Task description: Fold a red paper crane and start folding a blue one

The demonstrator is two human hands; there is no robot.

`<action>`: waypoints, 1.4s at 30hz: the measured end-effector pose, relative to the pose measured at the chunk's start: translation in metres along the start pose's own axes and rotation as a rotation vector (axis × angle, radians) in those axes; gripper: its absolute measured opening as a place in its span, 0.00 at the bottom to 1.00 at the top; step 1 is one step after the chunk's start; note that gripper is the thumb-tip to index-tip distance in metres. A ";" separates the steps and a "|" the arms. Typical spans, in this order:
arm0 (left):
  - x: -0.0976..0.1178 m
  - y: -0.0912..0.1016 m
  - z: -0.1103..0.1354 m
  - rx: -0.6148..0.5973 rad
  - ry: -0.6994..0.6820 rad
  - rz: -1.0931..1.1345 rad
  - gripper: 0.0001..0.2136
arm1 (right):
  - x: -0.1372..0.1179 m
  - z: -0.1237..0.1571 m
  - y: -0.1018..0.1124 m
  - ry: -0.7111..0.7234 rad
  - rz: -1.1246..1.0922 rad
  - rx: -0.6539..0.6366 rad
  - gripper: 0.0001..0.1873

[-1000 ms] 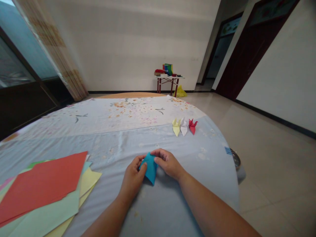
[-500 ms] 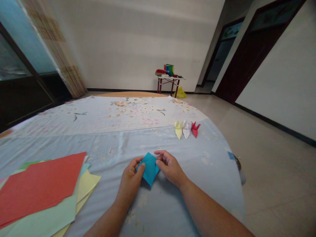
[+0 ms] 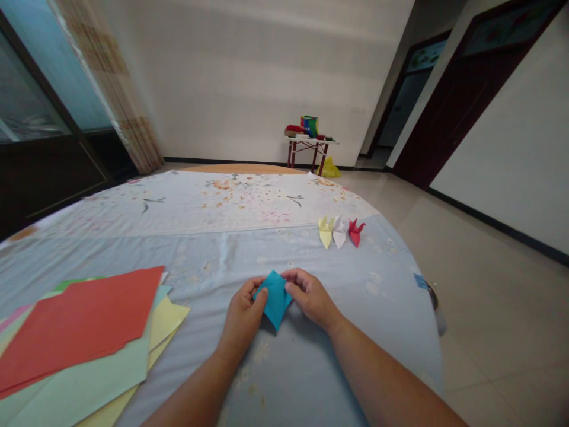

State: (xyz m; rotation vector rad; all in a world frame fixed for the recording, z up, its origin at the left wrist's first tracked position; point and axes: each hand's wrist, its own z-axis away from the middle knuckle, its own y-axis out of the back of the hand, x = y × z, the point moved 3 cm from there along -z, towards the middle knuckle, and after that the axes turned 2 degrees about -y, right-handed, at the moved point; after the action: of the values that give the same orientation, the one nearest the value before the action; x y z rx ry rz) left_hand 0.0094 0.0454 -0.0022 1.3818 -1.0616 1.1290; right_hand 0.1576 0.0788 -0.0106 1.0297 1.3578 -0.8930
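A folded blue paper (image 3: 275,299), diamond-shaped with its point towards me, lies on the cloth-covered table (image 3: 213,249). My left hand (image 3: 242,317) pinches its left edge, thumb on top. My right hand (image 3: 311,296) pinches its upper right edge with curled fingers. Both forearms rest low over the near table edge.
A fanned stack of coloured sheets (image 3: 80,338), a red one on top, lies at the near left. A yellow, a white and a red folded paper crane (image 3: 340,231) stand in a row at the right. A small red-legged table (image 3: 309,148) stands by the far wall.
The blue paper has been turned slightly between my fingers and sits flatter. Both hands keep their grip in nearly the same spot; the camera shifted a little.
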 end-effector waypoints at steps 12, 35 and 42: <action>-0.001 0.002 -0.001 0.015 0.006 0.005 0.14 | 0.002 0.000 -0.001 0.018 0.012 -0.028 0.11; 0.000 0.006 -0.002 0.100 0.097 0.159 0.17 | -0.012 0.000 0.012 0.170 0.236 -0.162 0.15; -0.001 0.002 -0.001 0.081 0.156 0.268 0.16 | -0.012 -0.002 0.021 0.298 0.412 -0.175 0.11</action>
State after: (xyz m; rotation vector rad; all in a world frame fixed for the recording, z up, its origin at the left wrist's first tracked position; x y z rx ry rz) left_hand 0.0068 0.0464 -0.0029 1.2149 -1.1198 1.4652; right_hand 0.1758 0.0867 0.0030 1.2791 1.3684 -0.3175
